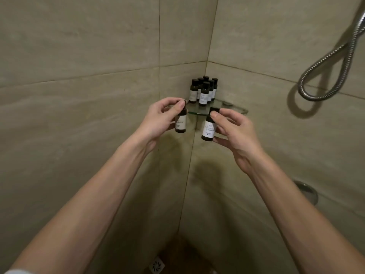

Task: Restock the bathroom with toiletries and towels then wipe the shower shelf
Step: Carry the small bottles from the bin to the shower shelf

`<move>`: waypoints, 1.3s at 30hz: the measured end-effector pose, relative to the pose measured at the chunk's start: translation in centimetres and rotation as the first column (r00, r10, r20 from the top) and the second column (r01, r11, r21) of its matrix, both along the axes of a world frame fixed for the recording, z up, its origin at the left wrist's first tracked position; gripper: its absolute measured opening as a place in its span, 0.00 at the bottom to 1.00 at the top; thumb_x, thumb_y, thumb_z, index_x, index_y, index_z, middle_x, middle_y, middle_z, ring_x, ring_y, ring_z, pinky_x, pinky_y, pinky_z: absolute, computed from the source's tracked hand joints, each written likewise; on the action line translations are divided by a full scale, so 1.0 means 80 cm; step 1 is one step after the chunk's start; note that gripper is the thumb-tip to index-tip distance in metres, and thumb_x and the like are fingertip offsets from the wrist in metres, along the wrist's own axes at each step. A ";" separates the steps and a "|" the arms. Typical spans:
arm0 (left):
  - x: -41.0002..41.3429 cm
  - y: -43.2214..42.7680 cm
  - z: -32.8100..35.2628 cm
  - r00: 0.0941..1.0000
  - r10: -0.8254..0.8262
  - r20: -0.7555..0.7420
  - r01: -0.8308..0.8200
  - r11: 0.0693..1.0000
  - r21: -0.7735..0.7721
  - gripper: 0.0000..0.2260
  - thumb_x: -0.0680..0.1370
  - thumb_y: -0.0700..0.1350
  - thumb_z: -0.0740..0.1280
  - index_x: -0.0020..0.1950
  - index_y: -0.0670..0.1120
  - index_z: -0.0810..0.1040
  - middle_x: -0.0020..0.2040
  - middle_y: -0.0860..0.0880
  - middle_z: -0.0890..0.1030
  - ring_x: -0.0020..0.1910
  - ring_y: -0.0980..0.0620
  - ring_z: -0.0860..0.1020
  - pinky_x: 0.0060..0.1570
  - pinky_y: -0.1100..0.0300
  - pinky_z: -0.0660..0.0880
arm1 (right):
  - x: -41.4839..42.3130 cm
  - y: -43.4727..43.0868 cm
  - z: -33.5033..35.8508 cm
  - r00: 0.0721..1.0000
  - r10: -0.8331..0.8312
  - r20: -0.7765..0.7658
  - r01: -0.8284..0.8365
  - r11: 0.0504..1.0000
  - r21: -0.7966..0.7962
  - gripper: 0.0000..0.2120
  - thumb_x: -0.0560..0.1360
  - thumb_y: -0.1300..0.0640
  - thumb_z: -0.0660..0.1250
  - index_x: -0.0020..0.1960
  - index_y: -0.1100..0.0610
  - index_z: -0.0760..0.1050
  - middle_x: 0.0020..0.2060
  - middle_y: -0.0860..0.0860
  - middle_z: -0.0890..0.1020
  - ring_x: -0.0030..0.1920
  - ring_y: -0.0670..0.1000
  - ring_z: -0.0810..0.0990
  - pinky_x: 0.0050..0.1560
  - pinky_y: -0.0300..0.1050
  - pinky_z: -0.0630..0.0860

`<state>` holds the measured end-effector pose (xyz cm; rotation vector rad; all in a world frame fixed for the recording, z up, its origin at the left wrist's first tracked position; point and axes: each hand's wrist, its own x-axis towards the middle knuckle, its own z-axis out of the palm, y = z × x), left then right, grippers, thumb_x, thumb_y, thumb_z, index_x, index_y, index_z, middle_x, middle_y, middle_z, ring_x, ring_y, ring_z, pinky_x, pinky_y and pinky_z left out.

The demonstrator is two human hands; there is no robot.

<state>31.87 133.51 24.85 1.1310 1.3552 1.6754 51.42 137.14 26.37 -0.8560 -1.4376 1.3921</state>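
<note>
- The left hand (160, 115) grips a small dark bottle (180, 124) upright, thumb and forefinger curled over its cap, just left of the shelf's front edge
- The right hand (235, 133) pinches a second dark bottle (209, 129) by its black cap, with lower fingers against its base; the bottle hangs slightly tilted, just below the shelf's front edge
- Each held bottle carries a white label with dark print, too small and blurred to read, so the brand cannot be told
- The glass corner shelf (199, 110) sits where the two tiled walls (79, 95) meet; a tight cluster of matching bottles (203, 94) stands upright at its back, black caps up, white labels facing out, their text equally illegible
- A metal shower hose (325, 76) loops against the right wall, and a chrome fitting (308, 191) shows lower down
- A floor drain (157, 265) lies at the bottom edge
</note>
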 end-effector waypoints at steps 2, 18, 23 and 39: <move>-0.008 0.023 0.006 1.000 0.013 -0.027 -0.013 1.000 0.018 0.12 0.79 0.51 0.70 0.60 0.47 0.82 0.55 0.44 0.84 0.43 0.57 0.81 0.43 0.62 0.78 | -0.012 0.021 0.007 1.000 0.011 0.005 -0.011 0.999 0.033 0.07 0.76 0.54 0.74 0.53 0.51 0.80 0.37 0.41 0.86 0.40 0.40 0.85 0.45 0.43 0.83; -0.062 0.145 0.017 0.963 -0.031 -0.268 0.093 0.970 0.223 0.11 0.82 0.47 0.66 0.61 0.43 0.80 0.47 0.50 0.84 0.46 0.60 0.82 0.45 0.66 0.77 | -0.101 0.115 -0.001 0.968 -0.249 -0.014 0.246 0.944 0.221 0.13 0.76 0.53 0.74 0.58 0.55 0.81 0.48 0.54 0.87 0.49 0.53 0.87 0.51 0.54 0.84; -0.056 0.159 0.001 0.946 0.060 -0.317 0.035 0.958 0.286 0.08 0.82 0.43 0.65 0.58 0.43 0.80 0.46 0.52 0.82 0.43 0.62 0.79 0.45 0.68 0.75 | -0.113 0.129 -0.012 0.932 -0.358 0.058 0.320 0.888 0.331 0.08 0.76 0.51 0.73 0.54 0.50 0.82 0.47 0.50 0.86 0.50 0.50 0.85 0.53 0.57 0.83; -0.054 0.149 -0.043 0.801 0.253 -0.543 -0.081 0.944 0.320 0.26 0.76 0.52 0.72 0.71 0.49 0.69 0.60 0.53 0.81 0.57 0.58 0.80 0.59 0.56 0.78 | -0.120 0.126 -0.027 0.877 -0.473 0.085 0.393 0.808 0.438 0.16 0.76 0.50 0.73 0.61 0.54 0.79 0.47 0.48 0.86 0.49 0.43 0.85 0.53 0.49 0.83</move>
